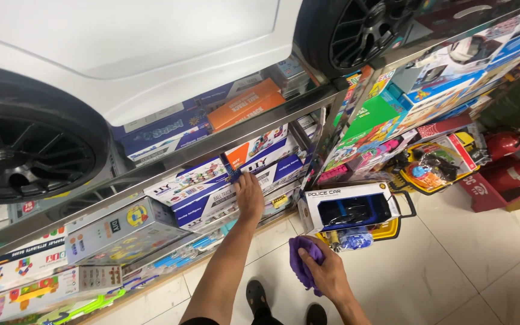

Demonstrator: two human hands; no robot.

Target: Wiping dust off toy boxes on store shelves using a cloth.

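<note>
— Where do we have our hands?

— Our left hand [249,195] is near the middle of the frame, stretched out to the metal shelf [170,153]. It lies flat, fingers together, pressing on the end of a white and blue toy box [212,192] that sits in a stack on the lower level. It isn't clamped round anything; it only touches the box.

— And the other?

— Our right hand [327,274] is low in the frame, just right of centre, fingers closed tight on a bunched purple cloth [302,260]. The cloth hangs over the pale tiled floor [452,259], clear of the shelf.

— What's around us?

— A white toy car box [349,207] with a dark blue car behind its window stands on the floor just above the cloth hand, resting against something yellow. More boxes fill the shelf to the lower left, one of them grey [121,232]. An orange box [245,103] lies on the level above. Across the top of the frame sits a big white ride-on car [127,42] with black wheels (one at the far left, one at upper centre). At the right edge two red fire extinguishers [516,159] lie beside a heap of colourful toy packs. Our dark shoes [257,296] show at the bottom
</note>
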